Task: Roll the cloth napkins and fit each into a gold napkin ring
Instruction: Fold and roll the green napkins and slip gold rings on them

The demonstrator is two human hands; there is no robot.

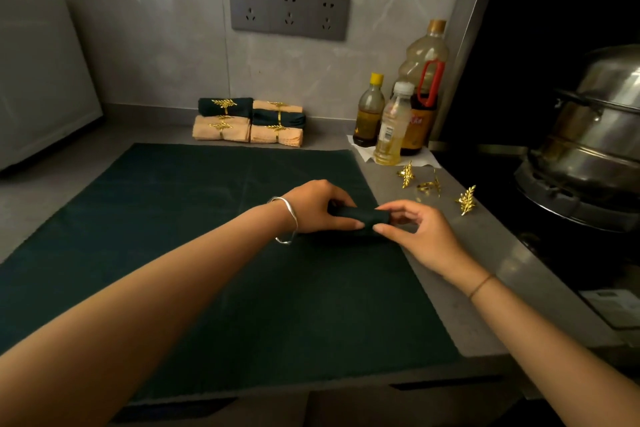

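The smooth grey counter (pixel 485 253) was covered by a flat, matte dark-green cloth (pixel 207 253). At its right edge, a cylindrical rolled napkin (pixel 360 217) was gripped by curled fingers of the left hand (pixel 315 206) and right hand (pixel 415 232). Leaf-shaped gold rings (pixel 429 185) were scattered nearby.

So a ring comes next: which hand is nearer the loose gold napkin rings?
Right. The right hand pinches the rolled green napkin at the end towards the gold napkin rings; the left hand grips its farther end.

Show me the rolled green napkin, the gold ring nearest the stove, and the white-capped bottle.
rolled green napkin (pixel 362 216), head view, middle of the roll
gold ring nearest the stove (pixel 466 201), head view, its leaf ornament
white-capped bottle (pixel 390 132), head view, its label
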